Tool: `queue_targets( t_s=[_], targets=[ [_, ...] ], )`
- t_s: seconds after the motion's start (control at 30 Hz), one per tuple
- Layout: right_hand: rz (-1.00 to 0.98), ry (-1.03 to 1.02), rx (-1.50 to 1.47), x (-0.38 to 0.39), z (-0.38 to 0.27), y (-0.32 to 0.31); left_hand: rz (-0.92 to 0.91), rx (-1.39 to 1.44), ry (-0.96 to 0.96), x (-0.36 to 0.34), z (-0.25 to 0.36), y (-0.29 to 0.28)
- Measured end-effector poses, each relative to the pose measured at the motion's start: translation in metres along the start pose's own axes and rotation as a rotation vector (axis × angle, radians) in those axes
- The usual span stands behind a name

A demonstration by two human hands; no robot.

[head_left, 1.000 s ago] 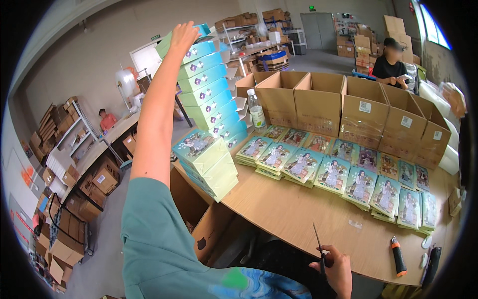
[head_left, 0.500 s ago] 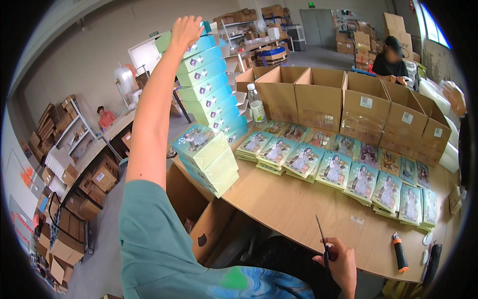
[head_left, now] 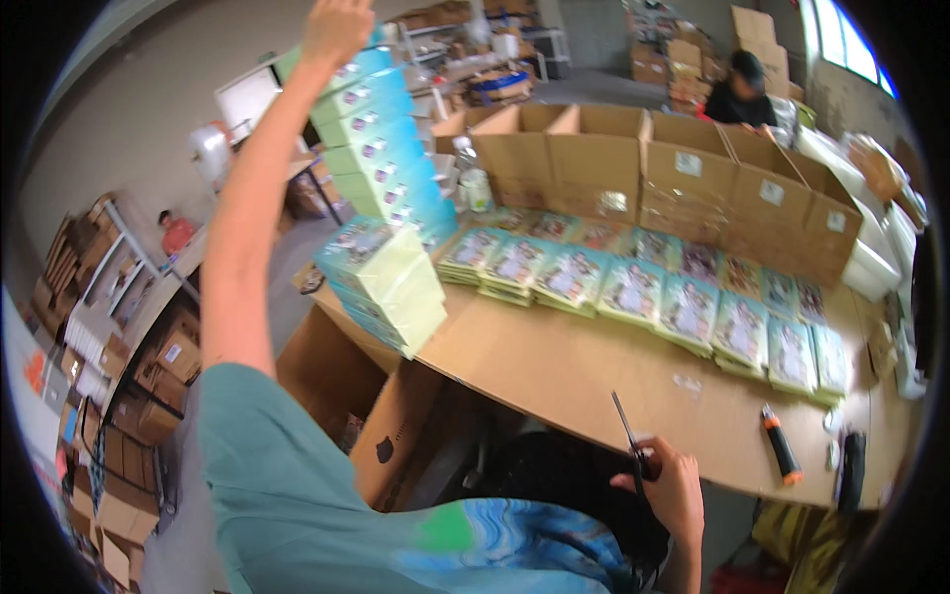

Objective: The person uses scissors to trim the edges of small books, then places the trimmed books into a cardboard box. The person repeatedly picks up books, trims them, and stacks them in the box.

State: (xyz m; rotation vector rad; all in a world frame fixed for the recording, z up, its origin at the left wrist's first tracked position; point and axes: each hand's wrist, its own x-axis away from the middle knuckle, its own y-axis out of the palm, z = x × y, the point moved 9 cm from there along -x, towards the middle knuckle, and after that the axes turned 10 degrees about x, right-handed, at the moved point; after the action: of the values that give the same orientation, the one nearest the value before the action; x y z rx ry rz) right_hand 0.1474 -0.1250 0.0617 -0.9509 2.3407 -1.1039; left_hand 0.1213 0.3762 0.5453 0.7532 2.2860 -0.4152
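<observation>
My left hand (head_left: pixel 336 32) reaches up to the top of a tall stack of green-and-teal boxes (head_left: pixel 381 139); its fingers are blurred and partly cut off by the upper edge. In my right hand (head_left: pixel 673 485), low over the table's front edge, is a pair of scissors (head_left: pixel 625 424), its blades pointing up and away. A shorter pile of pale-green boxes (head_left: pixel 396 297) with illustrated tops sits at the table's left corner. Across the table run rows of flat illustrated packs (head_left: pixel 633 289), piled several deep.
Open cardboard boxes (head_left: pixel 693 198) line the table's back, beside a clear bottle (head_left: pixel 473 178). An orange-and-black cutter (head_left: pixel 782 445) lies on the right of the wooden table (head_left: pixel 534 366). An open carton (head_left: pixel 396 436) stands below its left edge. A person (head_left: pixel 742 94) sits beyond the boxes.
The whole view has shifted, so the table and stacks sit further left and higher. My left hand is still at the stack's top; my right hand keeps hold of the scissors.
</observation>
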Motion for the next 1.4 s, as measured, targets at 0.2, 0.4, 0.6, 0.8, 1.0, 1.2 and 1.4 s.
queue_targets(
  t_s=[0.2, 0.4, 0.6, 0.8, 1.0, 1.2, 1.4],
  targets=[
    [0.065, 0.069, 0.069, 0.009, 0.019, -0.015, 0.217, 0.483, -0.030, 0.045, 0.129, -0.140],
    [0.104, 0.044, 0.367, 0.016, 0.041, -0.037, 0.177, 0.927, 0.104, 0.131, 0.285, -0.321],
    [-0.033, -0.065, 0.404, -0.006, 0.050, -0.057, 0.237, 1.234, -0.088, 0.196, 0.285, -0.380],
    [0.015, -0.058, 0.468, -0.022, 0.041, -0.080, -0.133, 1.008, -0.658, 0.238, 0.227, -0.268],
    [0.025, 0.046, 0.394, -0.013, 0.047, -0.074, -0.372, 0.739, -0.798, 0.315, 0.198, -0.177],
    [0.103, 0.134, 0.425, -0.013, 0.046, -0.076, -0.232, 0.765, -0.957, 0.325, 0.183, -0.178],
    [0.148, 0.192, 0.354, -0.002, 0.038, -0.077, -0.219, 0.860, -1.146, 0.358, 0.157, -0.133]
  ],
)
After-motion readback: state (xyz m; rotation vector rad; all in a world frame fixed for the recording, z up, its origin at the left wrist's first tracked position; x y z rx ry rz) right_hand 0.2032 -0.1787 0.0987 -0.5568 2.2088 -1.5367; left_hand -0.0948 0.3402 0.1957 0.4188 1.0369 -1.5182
